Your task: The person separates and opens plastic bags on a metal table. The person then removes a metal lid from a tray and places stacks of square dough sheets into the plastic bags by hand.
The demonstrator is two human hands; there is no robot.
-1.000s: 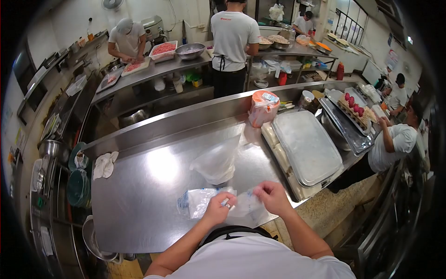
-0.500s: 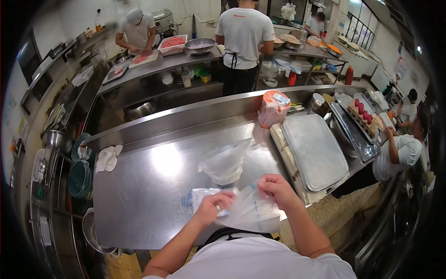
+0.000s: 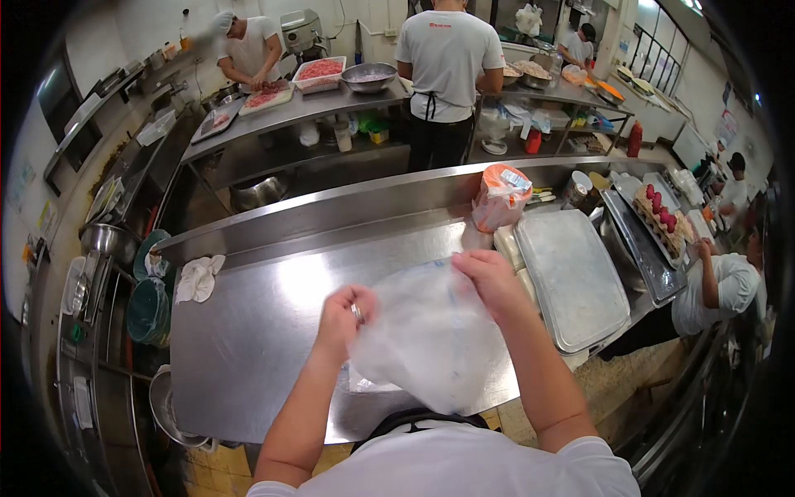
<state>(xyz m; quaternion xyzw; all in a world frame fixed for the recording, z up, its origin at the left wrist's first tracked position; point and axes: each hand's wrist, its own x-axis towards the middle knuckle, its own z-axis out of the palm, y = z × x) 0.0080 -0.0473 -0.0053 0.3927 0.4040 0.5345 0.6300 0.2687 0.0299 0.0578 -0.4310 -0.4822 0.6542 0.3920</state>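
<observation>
A clear plastic bag (image 3: 422, 344) hangs spread out between my two hands, smeared by motion. My right hand (image 3: 487, 277) pinches its upper right corner between thumb and fingers. At the bag's upper left edge, my left hand (image 3: 344, 316), with a ring on one finger, is closed with its fingertips on the plastic, a little blurred. Below the bag, part of a flat plastic packet (image 3: 364, 383) shows on the steel table (image 3: 240, 356). The held bag covers the rest of that packet and the spot behind it.
A white cloth (image 3: 199, 278) lies at the table's left. To the right are an orange-lidded tub in plastic (image 3: 502, 199), a lidded tray (image 3: 573, 277) and an egg tray (image 3: 662, 217). A raised steel ledge (image 3: 348, 199) runs behind. Several co-workers stand at other counters.
Both hands have risen and moved forward from the table's near edge, lifting and spreading the bag. A separate bag seen standing on the table earlier is now hidden behind it.
</observation>
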